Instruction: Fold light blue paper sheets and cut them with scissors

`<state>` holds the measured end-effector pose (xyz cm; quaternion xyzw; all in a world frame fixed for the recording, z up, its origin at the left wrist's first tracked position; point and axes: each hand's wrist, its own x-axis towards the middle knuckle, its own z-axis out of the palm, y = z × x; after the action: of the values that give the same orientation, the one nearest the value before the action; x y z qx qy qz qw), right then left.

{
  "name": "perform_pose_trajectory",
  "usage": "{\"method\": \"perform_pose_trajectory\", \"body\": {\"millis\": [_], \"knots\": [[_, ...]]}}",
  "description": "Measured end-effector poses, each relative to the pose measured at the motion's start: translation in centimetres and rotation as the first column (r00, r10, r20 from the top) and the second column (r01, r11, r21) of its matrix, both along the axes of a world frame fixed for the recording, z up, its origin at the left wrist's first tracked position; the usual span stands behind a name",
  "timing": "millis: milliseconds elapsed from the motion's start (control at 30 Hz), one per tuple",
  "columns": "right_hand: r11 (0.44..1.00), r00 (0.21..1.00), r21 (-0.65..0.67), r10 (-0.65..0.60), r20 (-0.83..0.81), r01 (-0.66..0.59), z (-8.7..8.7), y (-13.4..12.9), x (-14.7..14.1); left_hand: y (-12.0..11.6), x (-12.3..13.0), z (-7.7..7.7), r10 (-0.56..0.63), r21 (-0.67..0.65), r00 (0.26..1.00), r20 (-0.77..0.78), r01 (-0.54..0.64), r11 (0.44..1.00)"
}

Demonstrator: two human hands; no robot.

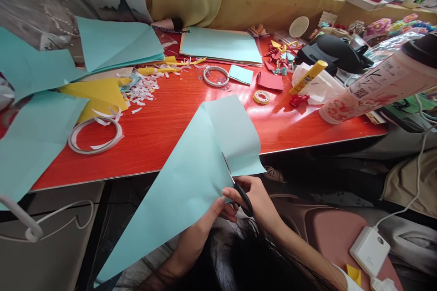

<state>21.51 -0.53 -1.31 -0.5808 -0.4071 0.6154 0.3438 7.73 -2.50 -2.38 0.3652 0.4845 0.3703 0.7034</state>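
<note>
A large sheet of light blue paper (177, 177), folded to a slanted edge, hangs over the table's front edge. My left hand (213, 213) pinches its lower edge, thumb on top and the other fingers mostly hidden beneath. In my right hand (257, 200) is a pair of black-handled scissors (246, 201), its blades in a cut through the paper. To the right of the blades, a flap of the same paper (235, 132) bends away and curls at its lower corner.
Tape rolls (97, 135), paper scraps (141, 91), more blue sheets (119, 45) and small red squares (270, 81) lie on the red table (153, 132). A yellow glue stick (309, 77) and a tall tumbler (375, 84) stand at right. A white power bank (369, 250) rests on a pink stool (336, 232).
</note>
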Motion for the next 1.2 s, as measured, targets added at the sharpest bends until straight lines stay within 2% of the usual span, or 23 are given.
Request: {"method": "perform_pose_trajectory", "body": {"millis": [467,767,1200], "knots": [[1.0,0.999,0.003,-0.007,-0.032,0.007,0.22,0.27,-0.13,-0.32,-0.19,0.05,0.003,0.003,1.0,-0.024,-0.003,1.0],[0.999,0.999,0.036,0.0,-0.042,0.002,0.52,0.52,-0.12,-0.43,-0.25,0.29,-0.051,0.023,0.994,-0.097,0.054,0.998],[0.997,1.0,0.071,-0.003,0.008,0.002,1.02,1.02,-0.04,-0.67,-0.08,0.51,-0.069,-0.005,0.99,-0.123,0.068,0.998]]}}
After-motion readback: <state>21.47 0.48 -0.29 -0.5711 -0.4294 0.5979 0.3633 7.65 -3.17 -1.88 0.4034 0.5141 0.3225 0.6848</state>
